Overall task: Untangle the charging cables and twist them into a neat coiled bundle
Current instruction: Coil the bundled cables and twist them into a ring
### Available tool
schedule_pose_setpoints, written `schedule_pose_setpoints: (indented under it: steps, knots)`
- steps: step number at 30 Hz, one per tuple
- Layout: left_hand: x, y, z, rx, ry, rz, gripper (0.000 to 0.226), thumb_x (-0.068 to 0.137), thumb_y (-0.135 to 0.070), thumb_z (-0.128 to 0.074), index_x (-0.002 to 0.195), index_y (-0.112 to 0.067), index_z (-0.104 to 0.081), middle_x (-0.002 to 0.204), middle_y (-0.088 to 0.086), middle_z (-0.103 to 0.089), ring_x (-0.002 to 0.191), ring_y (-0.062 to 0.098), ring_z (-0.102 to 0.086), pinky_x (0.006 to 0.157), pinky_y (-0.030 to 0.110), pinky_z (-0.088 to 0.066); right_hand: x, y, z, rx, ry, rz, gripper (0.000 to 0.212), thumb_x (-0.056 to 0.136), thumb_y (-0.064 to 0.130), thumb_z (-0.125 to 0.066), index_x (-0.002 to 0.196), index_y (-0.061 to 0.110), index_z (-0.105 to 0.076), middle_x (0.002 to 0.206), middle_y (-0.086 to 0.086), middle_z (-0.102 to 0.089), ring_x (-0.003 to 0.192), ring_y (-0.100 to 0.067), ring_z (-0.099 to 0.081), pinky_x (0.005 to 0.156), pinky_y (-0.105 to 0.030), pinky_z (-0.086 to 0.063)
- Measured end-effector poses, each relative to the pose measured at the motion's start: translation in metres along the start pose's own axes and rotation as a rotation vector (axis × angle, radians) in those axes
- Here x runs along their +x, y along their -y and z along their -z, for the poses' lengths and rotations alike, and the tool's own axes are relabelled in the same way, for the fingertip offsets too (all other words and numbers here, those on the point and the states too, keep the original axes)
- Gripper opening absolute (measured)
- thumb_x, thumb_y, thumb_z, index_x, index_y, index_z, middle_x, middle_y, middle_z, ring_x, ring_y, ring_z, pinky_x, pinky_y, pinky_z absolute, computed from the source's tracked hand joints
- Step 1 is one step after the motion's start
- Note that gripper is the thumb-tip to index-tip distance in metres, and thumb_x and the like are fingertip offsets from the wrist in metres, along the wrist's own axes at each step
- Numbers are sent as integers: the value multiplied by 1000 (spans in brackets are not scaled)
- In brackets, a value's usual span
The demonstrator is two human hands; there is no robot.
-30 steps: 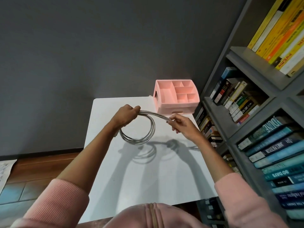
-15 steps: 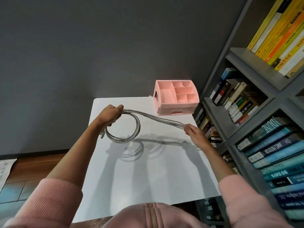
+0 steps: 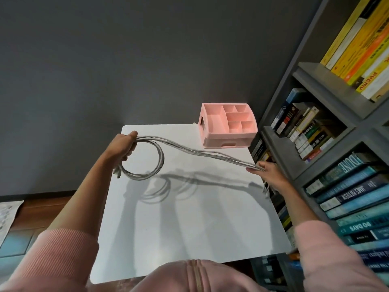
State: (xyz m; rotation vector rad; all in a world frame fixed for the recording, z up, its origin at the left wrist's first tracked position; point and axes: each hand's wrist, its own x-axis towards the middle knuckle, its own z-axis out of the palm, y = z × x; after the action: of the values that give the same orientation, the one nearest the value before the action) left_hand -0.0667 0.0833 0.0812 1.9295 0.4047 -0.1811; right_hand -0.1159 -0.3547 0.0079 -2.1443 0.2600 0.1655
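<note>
A bunch of grey charging cables (image 3: 197, 152) hangs in the air above the white table (image 3: 189, 224). My left hand (image 3: 123, 146) grips one round loop of them at the table's far left, and plug ends dangle below that hand. From the loop the strands run as a straight bundle to the right. My right hand (image 3: 269, 175) pinches the bundle over the table's right edge, with short cable ends hanging under it.
A pink compartment organiser (image 3: 228, 125) stands at the table's far right corner. A grey bookshelf (image 3: 328, 131) full of books lines the right side, close to my right hand. A dark wall is behind; wooden floor and a paper sheet (image 3: 8, 216) lie left.
My hands have moved apart: the left one with the loop went left, the right one slid along the strands to the right edge. The loop shrank and the straight stretch grew longer.
</note>
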Motion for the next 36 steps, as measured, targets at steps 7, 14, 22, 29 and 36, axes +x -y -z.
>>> schedule_pose_setpoints:
  steps: [7, 14, 22, 29, 36]
  knots:
    - [0, -2, -9, 28, 16, -25, 39, 95, -29, -38, 57, -18, -34, 52, -1, -29, 38, 11, -19, 42, 17, -14, 3, -18, -13, -28, -152, -124, 38, 81, 26, -76, 57, 3, -57, 50, 0, -36, 54, -14, -38, 56, -29, -26]
    - [-15, -3, -32, -27, 112, -5, 39, 96, -29, -34, 57, -19, -32, 43, -8, -29, 33, 7, -19, 40, 15, -15, 3, -1, -39, 514, -361, -377, 33, 88, 11, -63, 71, 15, -35, 49, 0, -30, 38, -11, -27, 44, -24, -24]
    - [-46, -11, -93, -66, 385, -33, 45, 99, -32, -32, 56, -20, -33, 45, -6, -28, 34, 6, -19, 38, 13, -16, 17, 68, -106, 1175, -183, -558, 35, 98, 14, -45, 66, 18, -31, 30, 6, -19, 23, -8, -18, 47, -24, -25]
    - [-51, -16, -104, 22, 317, -125, 49, 96, -29, -36, 49, -15, -34, 39, -3, -35, 34, 10, -24, 39, 18, -23, 19, 103, -128, 1368, 160, -608, 52, 99, 15, -38, 48, 17, -26, 35, 4, -21, 26, -10, -22, 45, -17, -34]
    - [-45, -15, -99, 27, 319, -123, 46, 94, -31, -35, 51, -17, -31, 49, 0, -25, 44, 14, -16, 42, 20, -16, 13, 105, -115, 1432, 380, -619, 60, 100, 15, -34, 40, 12, -31, 35, 2, -25, 27, -11, -25, 37, -17, -27]
